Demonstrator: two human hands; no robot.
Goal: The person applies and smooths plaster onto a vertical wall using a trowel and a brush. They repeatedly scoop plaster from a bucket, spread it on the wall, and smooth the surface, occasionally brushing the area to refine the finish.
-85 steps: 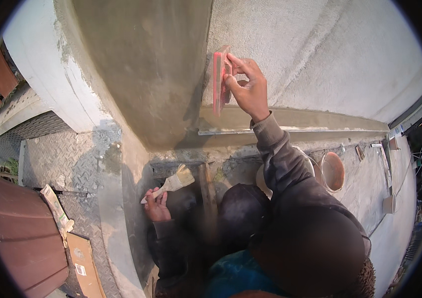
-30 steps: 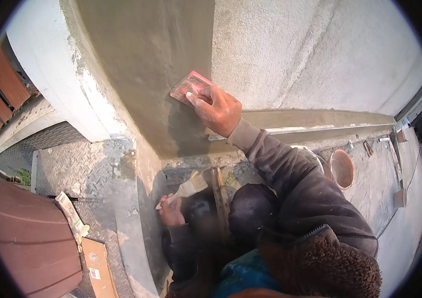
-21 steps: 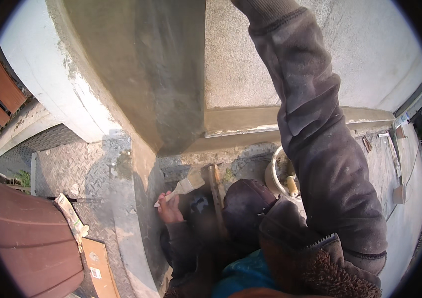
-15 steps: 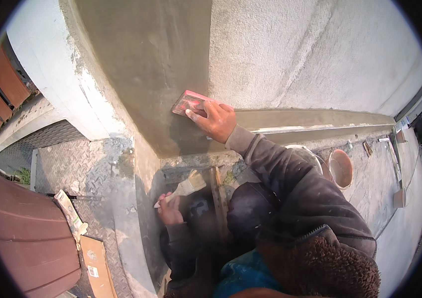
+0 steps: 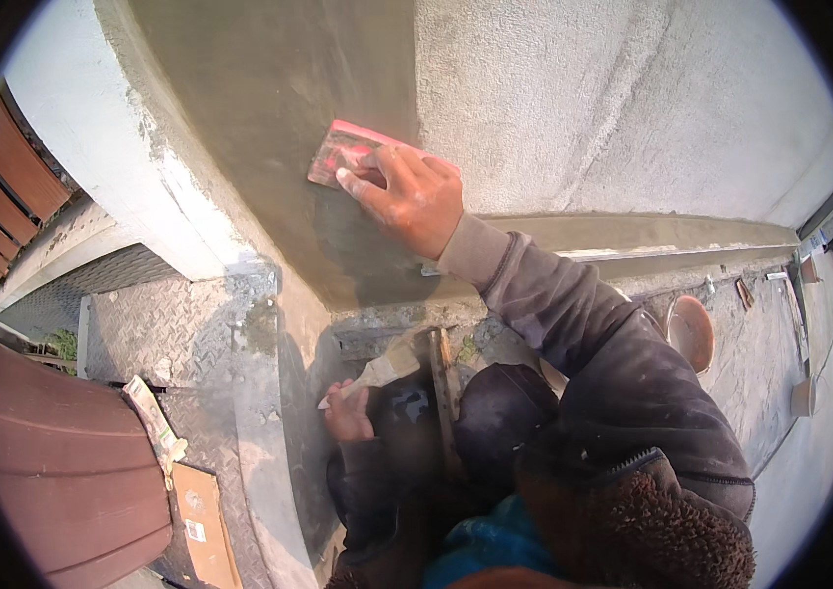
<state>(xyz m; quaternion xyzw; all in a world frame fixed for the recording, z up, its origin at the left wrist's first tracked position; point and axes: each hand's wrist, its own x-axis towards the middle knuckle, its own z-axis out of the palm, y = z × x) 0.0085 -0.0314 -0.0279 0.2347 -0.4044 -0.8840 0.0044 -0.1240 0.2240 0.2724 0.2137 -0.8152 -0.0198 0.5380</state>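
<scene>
My right hand (image 5: 411, 196) is closed around the handle of a pink plastering float (image 5: 343, 155). The float lies against the smooth grey-brown plaster (image 5: 279, 88) on the wall, close to where it borders rough white plaster. Lower down, my left hand (image 5: 349, 410) grips the handle of a wide paintbrush (image 5: 392, 365), whose pale bristles point up and to the right. The brush is held apart from the wall, above my knee.
A wooden piece (image 5: 444, 393) stands between my knees. To the right, an open bucket (image 5: 690, 334) and a smaller container (image 5: 803, 397) stand on the ground. On the left are a brown ribbed bin (image 5: 63, 461), a cardboard piece (image 5: 203, 520) and a low concrete edge (image 5: 258, 432).
My right hand has slid the float up the wall and slightly left. My left hand still holds the brush, nearly in the same place; the view has shifted a little.
</scene>
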